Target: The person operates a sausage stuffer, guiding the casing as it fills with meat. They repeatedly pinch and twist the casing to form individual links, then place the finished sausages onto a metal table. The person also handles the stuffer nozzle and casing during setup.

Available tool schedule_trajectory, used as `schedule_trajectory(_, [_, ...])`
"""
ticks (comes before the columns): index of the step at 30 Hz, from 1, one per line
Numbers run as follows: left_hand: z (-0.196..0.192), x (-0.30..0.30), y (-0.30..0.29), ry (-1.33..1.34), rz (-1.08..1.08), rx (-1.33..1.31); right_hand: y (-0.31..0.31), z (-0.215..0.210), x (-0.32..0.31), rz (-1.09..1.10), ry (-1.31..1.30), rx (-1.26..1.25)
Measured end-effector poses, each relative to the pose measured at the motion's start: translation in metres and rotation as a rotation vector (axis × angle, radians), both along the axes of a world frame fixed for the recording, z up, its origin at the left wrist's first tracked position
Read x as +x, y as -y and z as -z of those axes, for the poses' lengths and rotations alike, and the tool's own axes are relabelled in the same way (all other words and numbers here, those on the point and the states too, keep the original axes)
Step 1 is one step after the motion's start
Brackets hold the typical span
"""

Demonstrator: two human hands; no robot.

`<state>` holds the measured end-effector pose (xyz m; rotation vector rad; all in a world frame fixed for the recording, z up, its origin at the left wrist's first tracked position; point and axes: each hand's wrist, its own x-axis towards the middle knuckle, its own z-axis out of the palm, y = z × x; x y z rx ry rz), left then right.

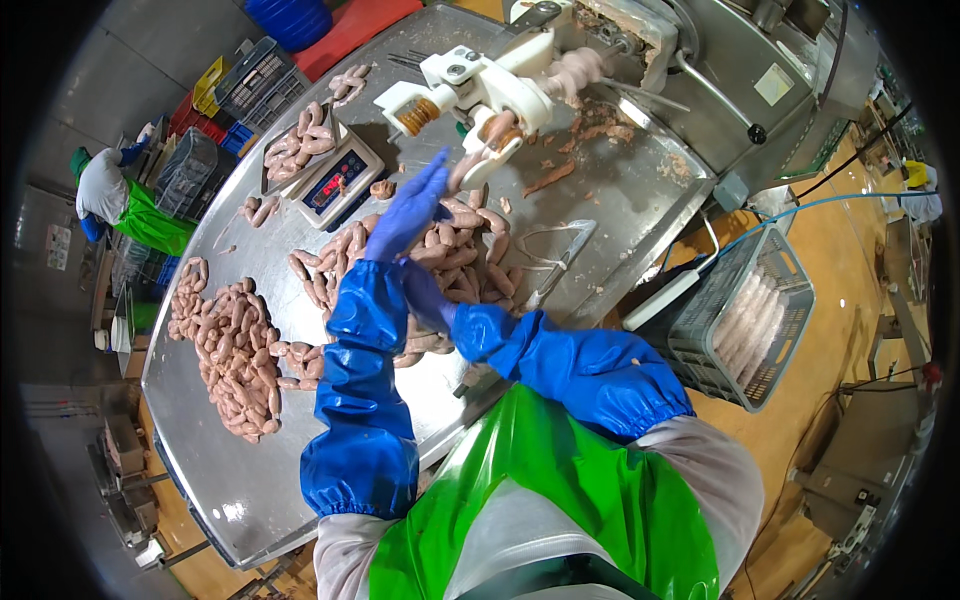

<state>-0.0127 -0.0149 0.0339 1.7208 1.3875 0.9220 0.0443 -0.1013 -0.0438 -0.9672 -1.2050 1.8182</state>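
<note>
My left hand (408, 215), in a blue-purple glove, has its fingers stretched out beside the sausage (463, 172) that hangs from the white nozzle head (500, 95) of a filling machine. Whether the fingertips touch that sausage, I cannot tell. Just below, my right hand (428, 297) is gloved too and lies over the sausage pile; its fingers are partly hidden by my left wrist. Linked raw sausages (455, 255) are heaped under and around both hands. Another large heap of sausages (235, 360) lies to the left on the metal table (290, 480).
A digital scale (340, 185) with a tray of sausages (298, 145) stands at the far left. Meat scraps (550, 178) litter the table under the machine. On the right, a grey crate (690, 340) holds pale, long rolls (750, 325). Another person (130, 200) works at the far left.
</note>
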Motion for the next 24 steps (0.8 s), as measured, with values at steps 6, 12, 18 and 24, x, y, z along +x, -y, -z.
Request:
schedule_trajectory(6, [-0.038,-0.034,0.038,-0.440,-0.019,-0.328,-0.049,-0.013,0.075,-0.151,-0.771,-0.228])
schedule_trajectory(12, [-0.040,-0.053,0.021,-0.872,-0.027,-0.088,-0.057,-0.018,0.038,0.058,-0.428,-0.259])
schedule_trajectory(18, [-0.020,0.021,0.006,-0.074,0.002,-0.028,0.001,0.006,0.010,-0.248,-0.682,-0.487])
schedule_trajectory(24, [-0.042,-0.060,0.046,-0.669,0.089,-0.452,-0.089,-0.010,0.086,0.025,-0.747,-0.277])
